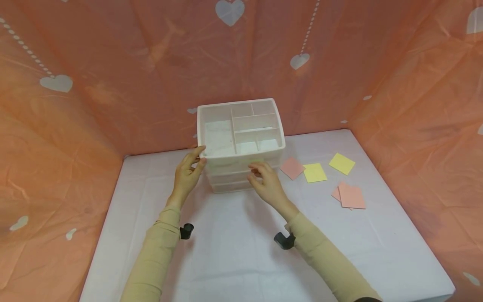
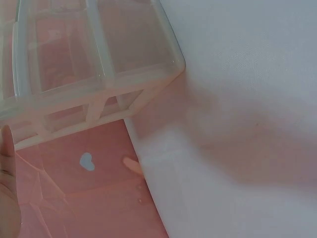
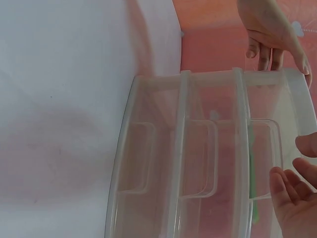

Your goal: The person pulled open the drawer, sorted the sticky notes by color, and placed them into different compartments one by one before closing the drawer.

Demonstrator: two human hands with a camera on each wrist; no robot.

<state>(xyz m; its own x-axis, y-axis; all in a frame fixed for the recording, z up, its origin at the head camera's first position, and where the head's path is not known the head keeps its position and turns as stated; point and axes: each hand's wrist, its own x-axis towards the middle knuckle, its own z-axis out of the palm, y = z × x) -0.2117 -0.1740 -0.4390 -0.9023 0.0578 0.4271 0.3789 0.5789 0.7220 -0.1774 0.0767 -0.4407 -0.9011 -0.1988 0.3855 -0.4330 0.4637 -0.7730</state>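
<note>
A translucent white drawer organizer (image 1: 241, 155) stands at the back of the table, with three stacked drawers below a divided top tray. At its upper front left corner my left hand (image 1: 187, 172) touches the rim, fingers fairly straight. In the right wrist view, that left hand (image 3: 272, 29) has its fingertips along the organizer's side and top edge. My right hand (image 1: 267, 182) is in front of the top drawer (image 3: 265, 153), its fingers loosely bent with nothing between them. Something green (image 3: 252, 173) shows through that drawer's front.
Right of the organizer lie a pink sticky note (image 1: 292, 168), a yellow note (image 1: 315, 173), another yellow note (image 1: 342, 163) and overlapping pink notes (image 1: 352, 197). Orange cloth (image 1: 158, 75) with white hearts hangs behind and beside the white-covered table (image 1: 230, 251).
</note>
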